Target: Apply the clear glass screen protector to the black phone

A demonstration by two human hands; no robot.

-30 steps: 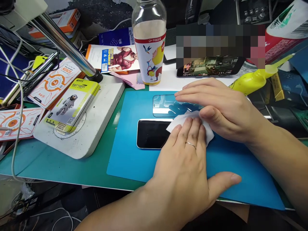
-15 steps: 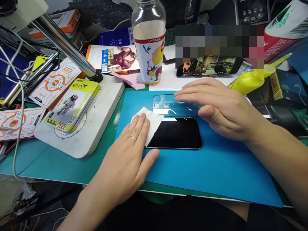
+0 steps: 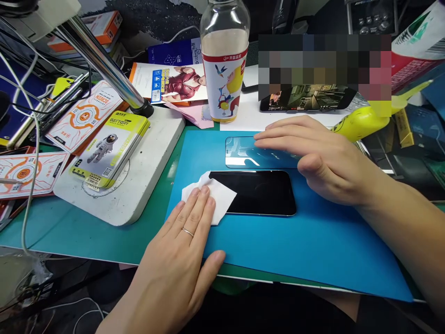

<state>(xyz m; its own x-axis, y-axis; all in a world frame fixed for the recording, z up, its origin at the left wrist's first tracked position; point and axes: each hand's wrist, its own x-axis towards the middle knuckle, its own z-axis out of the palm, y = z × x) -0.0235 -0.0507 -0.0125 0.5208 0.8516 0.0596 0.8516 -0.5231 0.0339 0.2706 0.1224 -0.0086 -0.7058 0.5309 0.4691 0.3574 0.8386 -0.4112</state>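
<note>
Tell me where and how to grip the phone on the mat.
I'd pinch the phone by its long edges near the right end, from above. It lies flat, face up, and that end is bare; the wipe under the left hand covers the other. Mind the glass close beyond the far edge.

I count 2 phones (image 3: 264,192), 1 white wipe (image 3: 222,197), 1 clear glass panel (image 3: 241,155), 1 blue mat (image 3: 306,255), 1 tall bottle (image 3: 225,69), 1 yellow squeeze bottle (image 3: 363,123), 1 ring (image 3: 187,231).
</note>
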